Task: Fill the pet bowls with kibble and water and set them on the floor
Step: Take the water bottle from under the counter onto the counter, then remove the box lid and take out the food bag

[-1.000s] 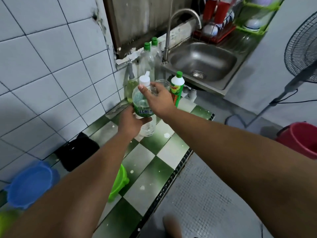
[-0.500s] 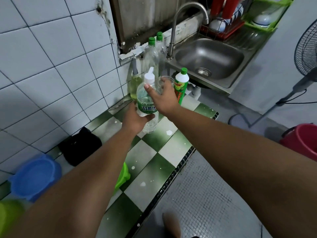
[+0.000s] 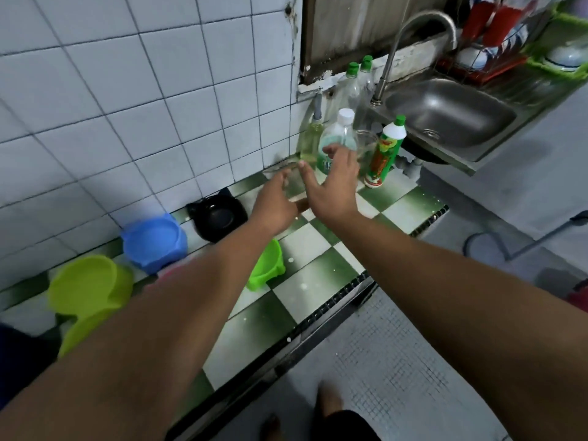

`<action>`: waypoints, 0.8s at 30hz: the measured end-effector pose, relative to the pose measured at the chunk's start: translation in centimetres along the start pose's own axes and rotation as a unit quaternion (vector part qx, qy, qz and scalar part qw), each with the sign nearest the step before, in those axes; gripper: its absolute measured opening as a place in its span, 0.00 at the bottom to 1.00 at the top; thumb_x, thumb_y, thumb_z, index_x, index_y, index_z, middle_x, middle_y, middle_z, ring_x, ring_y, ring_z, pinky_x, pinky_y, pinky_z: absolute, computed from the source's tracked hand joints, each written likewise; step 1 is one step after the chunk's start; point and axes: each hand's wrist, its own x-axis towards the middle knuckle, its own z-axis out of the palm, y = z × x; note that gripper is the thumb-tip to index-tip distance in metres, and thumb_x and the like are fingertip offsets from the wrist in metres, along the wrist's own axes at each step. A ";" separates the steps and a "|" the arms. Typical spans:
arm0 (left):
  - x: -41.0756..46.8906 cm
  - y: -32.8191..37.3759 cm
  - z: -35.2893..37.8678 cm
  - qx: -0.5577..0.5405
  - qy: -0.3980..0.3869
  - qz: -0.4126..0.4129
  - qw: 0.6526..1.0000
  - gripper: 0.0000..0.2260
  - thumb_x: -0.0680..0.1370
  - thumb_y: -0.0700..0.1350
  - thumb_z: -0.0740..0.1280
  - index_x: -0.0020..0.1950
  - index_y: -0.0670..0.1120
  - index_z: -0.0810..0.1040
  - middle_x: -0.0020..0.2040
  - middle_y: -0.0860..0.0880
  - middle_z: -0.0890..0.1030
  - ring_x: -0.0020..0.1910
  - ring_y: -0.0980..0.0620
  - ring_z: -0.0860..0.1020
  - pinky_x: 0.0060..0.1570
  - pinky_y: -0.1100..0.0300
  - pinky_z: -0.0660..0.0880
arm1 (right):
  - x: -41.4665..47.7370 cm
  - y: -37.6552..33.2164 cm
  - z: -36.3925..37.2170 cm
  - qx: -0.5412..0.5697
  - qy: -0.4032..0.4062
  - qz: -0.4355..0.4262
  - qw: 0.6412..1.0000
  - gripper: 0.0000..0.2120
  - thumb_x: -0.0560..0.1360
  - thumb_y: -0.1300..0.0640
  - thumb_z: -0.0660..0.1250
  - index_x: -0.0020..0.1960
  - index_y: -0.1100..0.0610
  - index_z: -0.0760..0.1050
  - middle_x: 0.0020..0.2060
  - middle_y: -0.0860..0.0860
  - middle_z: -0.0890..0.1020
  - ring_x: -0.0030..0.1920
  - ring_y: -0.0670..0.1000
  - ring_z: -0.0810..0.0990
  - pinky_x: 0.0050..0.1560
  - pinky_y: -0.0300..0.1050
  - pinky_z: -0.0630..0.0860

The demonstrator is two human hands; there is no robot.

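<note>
A clear water bottle [image 3: 338, 139] with a white cap and green label stands upright on the green-and-white checked counter [image 3: 321, 275], among other bottles by the wall. My right hand [image 3: 332, 183] hovers just in front of it, fingers spread. My left hand [image 3: 276, 202] lies beside it, fingers relaxed, holding nothing. Along the wall stand a black pet bowl [image 3: 219, 216], a blue bowl [image 3: 152, 241] and a lime-green bowl [image 3: 86, 286]. Another green bowl [image 3: 265, 264] shows partly under my left forearm.
A red-and-green detergent bottle [image 3: 383, 154], an oil bottle [image 3: 309, 143] and a glass [image 3: 366, 144] crowd the counter's far end. The steel sink [image 3: 445, 119] with its tap [image 3: 413, 43] lies beyond, a dish rack [image 3: 490, 55] behind it. Grey floor lies to the right.
Both hands have let go of the water bottle, which now stands on the counter with its cap on. The hands have drawn back towards me, and the view has tilted to show more bowls.
</note>
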 end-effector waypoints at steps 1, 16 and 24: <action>-1.3 -0.2 -1.0 0.000 0.012 -0.013 1.000 0.32 0.68 0.49 0.81 0.70 0.52 0.73 0.65 0.51 0.79 0.57 0.52 0.79 0.57 0.57 0.78 | -1.1 -0.7 0.6 0.014 -0.016 -0.012 1.000 0.26 0.74 0.41 0.67 0.60 0.60 0.71 0.56 0.56 0.74 0.59 0.56 0.72 0.62 0.55 0.71; -23.1 -6.5 -14.4 0.024 0.270 -0.166 0.948 0.23 0.73 0.48 0.78 0.66 0.48 0.78 0.56 0.51 0.80 0.52 0.50 0.81 0.54 0.57 0.77 | -16.6 -10.6 8.8 0.191 -0.352 -0.135 0.906 0.10 0.77 0.50 0.69 0.50 0.55 0.73 0.47 0.53 0.78 0.46 0.51 0.77 0.46 0.43 0.74; -33.4 -9.5 -22.2 0.082 0.381 -0.212 0.896 0.15 0.77 0.49 0.75 0.62 0.47 0.80 0.52 0.51 0.82 0.51 0.51 0.82 0.56 0.56 0.78 | -23.1 -17.9 13.4 0.182 -0.461 -0.181 0.849 0.10 0.77 0.50 0.70 0.52 0.57 0.77 0.43 0.52 0.80 0.35 0.42 0.74 0.37 0.27 0.68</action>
